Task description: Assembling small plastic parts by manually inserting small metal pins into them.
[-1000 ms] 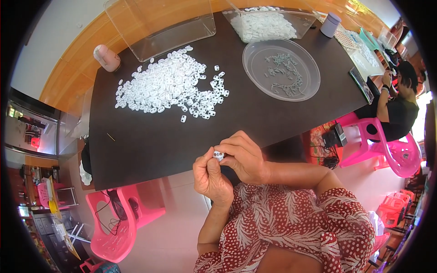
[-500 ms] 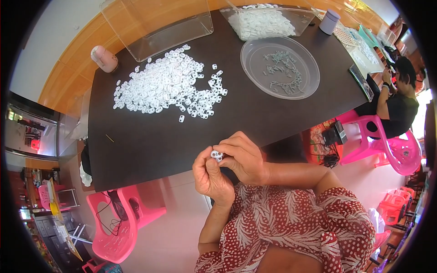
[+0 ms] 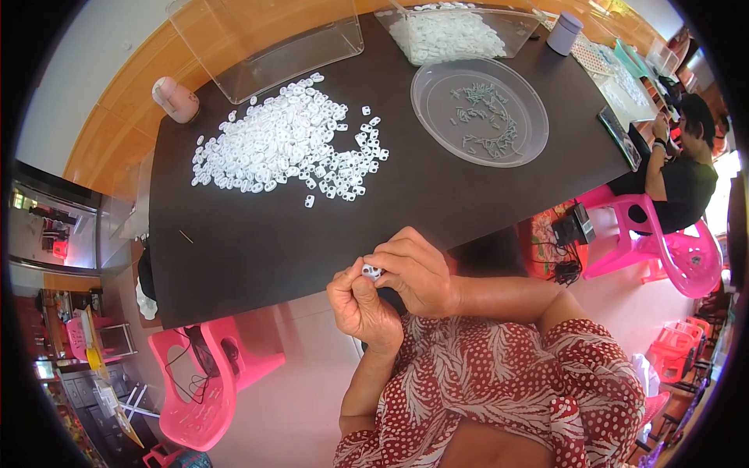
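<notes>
Ahead of the hands, on the dark surface point(image 3: 257, 257): heap of small white pieces point(image 3: 285, 144), round clear plate point(image 3: 479, 111) of grey bits, two clear bins point(image 3: 265, 39), pink jar point(image 3: 175, 99). Pink chairs point(image 3: 199, 382) below left and far right.

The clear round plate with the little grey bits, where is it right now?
In the head view the clear round plate sits on the dark table at the far right, right of the white pile, just below the clear bin of white parts.
</notes>
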{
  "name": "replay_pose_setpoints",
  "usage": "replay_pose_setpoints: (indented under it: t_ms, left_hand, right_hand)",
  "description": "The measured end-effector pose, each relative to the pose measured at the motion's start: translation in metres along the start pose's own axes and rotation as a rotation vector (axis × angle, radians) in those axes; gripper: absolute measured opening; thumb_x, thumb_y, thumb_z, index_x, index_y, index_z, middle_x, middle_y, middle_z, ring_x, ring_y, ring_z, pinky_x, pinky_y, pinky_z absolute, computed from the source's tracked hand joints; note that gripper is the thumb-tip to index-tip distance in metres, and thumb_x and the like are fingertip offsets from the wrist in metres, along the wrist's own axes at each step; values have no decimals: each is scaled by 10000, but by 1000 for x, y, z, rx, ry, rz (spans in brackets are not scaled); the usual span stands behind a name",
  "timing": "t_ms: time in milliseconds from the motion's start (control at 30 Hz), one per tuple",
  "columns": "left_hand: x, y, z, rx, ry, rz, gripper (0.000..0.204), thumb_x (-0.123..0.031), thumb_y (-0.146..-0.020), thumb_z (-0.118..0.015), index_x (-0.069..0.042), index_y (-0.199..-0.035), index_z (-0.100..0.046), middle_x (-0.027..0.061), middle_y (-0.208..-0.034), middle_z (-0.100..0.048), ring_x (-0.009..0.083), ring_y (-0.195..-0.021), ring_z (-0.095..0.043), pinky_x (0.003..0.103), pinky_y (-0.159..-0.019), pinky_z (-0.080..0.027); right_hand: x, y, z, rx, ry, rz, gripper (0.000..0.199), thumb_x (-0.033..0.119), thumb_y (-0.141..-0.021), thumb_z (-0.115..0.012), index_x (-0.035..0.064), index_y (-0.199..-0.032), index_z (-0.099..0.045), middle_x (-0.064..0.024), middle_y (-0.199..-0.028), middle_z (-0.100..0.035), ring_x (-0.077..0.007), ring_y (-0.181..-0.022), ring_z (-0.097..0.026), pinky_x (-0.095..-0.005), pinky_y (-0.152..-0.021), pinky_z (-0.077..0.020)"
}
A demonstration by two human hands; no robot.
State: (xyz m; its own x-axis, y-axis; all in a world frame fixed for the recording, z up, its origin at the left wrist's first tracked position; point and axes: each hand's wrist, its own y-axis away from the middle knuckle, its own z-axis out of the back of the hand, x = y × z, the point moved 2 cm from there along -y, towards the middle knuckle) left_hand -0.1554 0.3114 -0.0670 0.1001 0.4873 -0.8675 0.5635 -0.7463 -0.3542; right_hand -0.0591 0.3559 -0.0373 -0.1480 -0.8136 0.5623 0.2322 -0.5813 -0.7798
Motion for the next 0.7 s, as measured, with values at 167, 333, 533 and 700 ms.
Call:
replay_pose_setpoints:
  t_ms: [167,333,533,700]
  left_hand:
    - [-4,-1,-2,-21,-5,-6,223,-192,-933,-557,20,-1001,-566,26,-867,-522,90,-785,-464,225,-715,-396]
    - [-3,0,1,-3,-18,-24,223,-198,-939,-548,17,-1000,-563,26,-867,-523,89,-778,-464,229,-708,-394]
    - [-1,1,2,-27,-35,-25,222,-209,-947,-533,8,-987,-552,20,-836,-512,88,-765,-464,231,-703,-395]
    - [2,0,0,-59,-103,-7,214,-205,-951,-527,7,-978,-541,13,-806,-495,83,-748,-457,229,-685,-394]
  right_hand:
    - [1,-1,-2,6,-5,16,346,-30,-648,-704,-53,-980,-610,-138,-893,-601,-268,-730,-560,-324,-584,-475]
    - [4,-1,-3,-13,17,44,349,-46,-636,-694,-52,-975,-609,-140,-878,-597,-264,-722,-556,-326,-579,-472]
    - [2,1,-9,-32,21,52,348,-49,-625,-688,-57,-963,-605,-142,-856,-595,-262,-693,-552,-318,-557,-465]
    - [-5,3,-15,-45,37,61,331,-54,-624,-684,-55,-945,-605,-146,-850,-594,-261,-680,-550,-316,-551,-463]
